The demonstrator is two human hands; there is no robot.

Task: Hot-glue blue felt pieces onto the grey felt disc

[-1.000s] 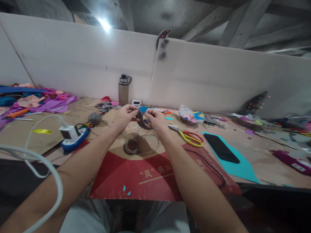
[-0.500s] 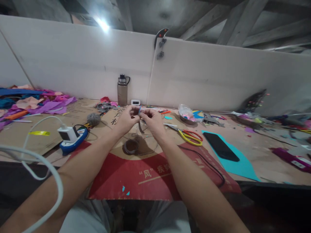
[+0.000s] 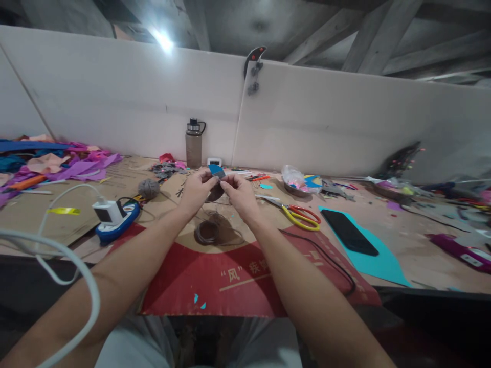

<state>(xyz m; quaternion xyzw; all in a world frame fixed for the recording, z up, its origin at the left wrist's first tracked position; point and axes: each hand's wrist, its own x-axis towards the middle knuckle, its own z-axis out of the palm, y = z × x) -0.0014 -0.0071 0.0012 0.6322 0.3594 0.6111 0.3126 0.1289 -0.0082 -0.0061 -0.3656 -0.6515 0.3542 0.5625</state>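
Between my two hands is a small flat piece (image 3: 217, 171), blue at its upper end and grey-brown lower down; its exact kind is too small to tell. My left hand (image 3: 198, 192) pinches its left side, and my right hand (image 3: 238, 193) has thumb and fingertips closed on its right side. Both hands are raised over the cardboard. Below them lies a loose coil of thin grey-brown cord (image 3: 207, 231). Scissors (image 3: 301, 216) with one red and one yellow handle lie to the right of my right hand.
A ball of grey yarn (image 3: 148, 189) and a blue power strip (image 3: 117, 225) with a white charger sit left. Behind stands a bottle (image 3: 194, 145). A black phone (image 3: 349, 231) rests on turquoise sheet (image 3: 387, 266). A bowl (image 3: 297, 189) is right; a white cable (image 3: 94, 296) hangs in front.
The piece has turned in my hands, so its broad blue face shows now where only a thin edge showed before. Both hands stay in nearly the same place.
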